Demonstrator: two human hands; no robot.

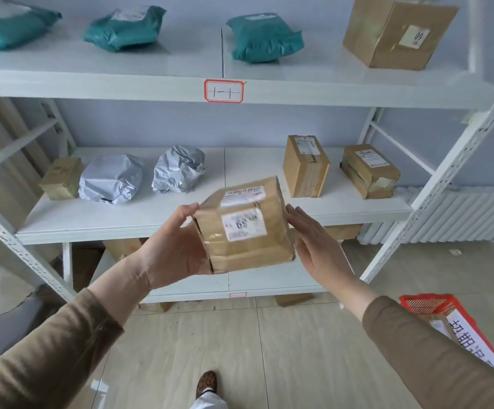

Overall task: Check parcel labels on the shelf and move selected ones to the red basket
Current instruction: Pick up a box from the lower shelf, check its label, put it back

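A taped brown cardboard parcel (244, 228) with white labels hangs in the air in front of the middle shelf (180, 214). My left hand (177, 249) grips its left side and underside. My right hand (316, 240) lies flat against its right side, fingers straight. The label facing me is blurred. The red basket (434, 305) sits on the floor at the lower right, partly hidden behind my right sleeve, with a white sign on its side.
Middle shelf holds two grey bags (111, 178), a small box (61, 178) and two brown boxes (306, 166). Top shelf (151, 84) carries three teal bags (265, 38) and a box (396, 33). More boxes lie under the bottom shelf. White uprights (446, 172) flank the shelves.
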